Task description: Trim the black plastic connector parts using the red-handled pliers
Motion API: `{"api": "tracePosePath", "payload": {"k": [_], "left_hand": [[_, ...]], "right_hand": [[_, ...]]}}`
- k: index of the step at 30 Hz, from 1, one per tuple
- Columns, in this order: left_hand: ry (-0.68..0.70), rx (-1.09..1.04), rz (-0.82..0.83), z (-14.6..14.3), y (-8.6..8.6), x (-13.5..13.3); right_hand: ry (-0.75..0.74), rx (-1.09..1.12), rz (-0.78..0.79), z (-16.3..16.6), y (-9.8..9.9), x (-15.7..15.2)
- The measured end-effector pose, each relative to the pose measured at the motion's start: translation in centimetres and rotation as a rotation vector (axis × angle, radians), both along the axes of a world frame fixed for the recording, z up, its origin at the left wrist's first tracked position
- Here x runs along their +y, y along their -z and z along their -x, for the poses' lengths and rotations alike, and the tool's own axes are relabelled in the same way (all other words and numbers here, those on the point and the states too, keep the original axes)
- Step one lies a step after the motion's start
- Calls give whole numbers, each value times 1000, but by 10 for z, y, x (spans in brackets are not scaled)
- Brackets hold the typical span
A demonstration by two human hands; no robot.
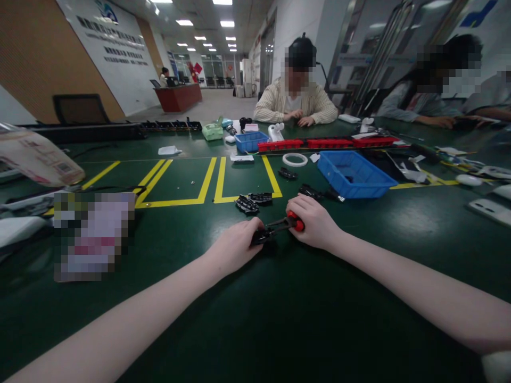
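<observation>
My right hand point(315, 221) is closed around a screwdriver point(285, 224) with a red and black handle, its shaft pointing left. My left hand point(235, 246) is closed on a small black plastic part point(261, 237) that rests on the green table, and the screwdriver tip meets that part. Two more black parts point(246, 204) point(261, 197) lie just beyond my hands, on the yellow floor-tape lines. Another black piece point(309, 190) lies beside my right hand.
A large blue bin point(353, 173) stands to the right front, a small blue bin point(250, 141) further back. A white ring point(295, 159) and long red trays point(327, 142) lie behind. People sit at the far and right edges. Packets clutter the left.
</observation>
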State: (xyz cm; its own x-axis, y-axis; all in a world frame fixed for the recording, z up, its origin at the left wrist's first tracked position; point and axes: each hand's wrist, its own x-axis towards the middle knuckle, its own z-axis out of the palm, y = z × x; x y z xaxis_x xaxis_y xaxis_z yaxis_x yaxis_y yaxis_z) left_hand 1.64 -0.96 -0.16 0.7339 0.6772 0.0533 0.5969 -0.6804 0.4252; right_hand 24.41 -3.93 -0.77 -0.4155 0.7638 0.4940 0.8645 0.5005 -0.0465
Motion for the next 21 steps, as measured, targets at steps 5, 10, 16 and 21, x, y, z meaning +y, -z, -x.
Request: {"api": "tracePosePath", "payload": {"k": [5,10,16,21], "left_hand": [[-42,77,-22,-2,-5,-2],[-30,123,-64,-2,-6,-3],[-22,93,-80,-1,-3,-3],[28,67,-127,-1,-4,-3]], "right_hand": [[-31,-15,-8,-1,0,1],[-23,-31,-24,-2,2,3],[21,-48,-22,0,-1,2],[26,-73,-1,1,-2,1]]}}
